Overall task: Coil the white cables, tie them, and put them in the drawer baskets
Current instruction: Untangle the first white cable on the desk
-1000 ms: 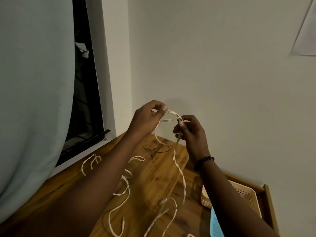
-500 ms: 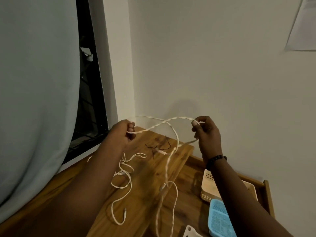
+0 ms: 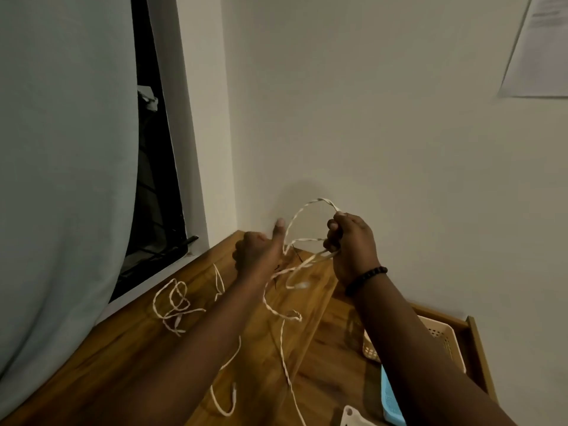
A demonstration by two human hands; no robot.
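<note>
Now we hold the white cable [image 3: 302, 210] above the tabletop [image 3: 129, 342]: our right hand [image 3: 353, 244] is closed on the gathered loops, and our left hand [image 3: 259, 252], thumb up, feeds the strand, its slack trailing over the wood. We should keep each loop the same size and pinch firmly. No readable writing shows; the wall paper [image 3: 541, 47] is blurred.

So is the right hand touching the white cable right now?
Touching. The head view shows the right hand closed around the white cable, whose loop arches up from the fist and runs down toward the left hand.
</note>
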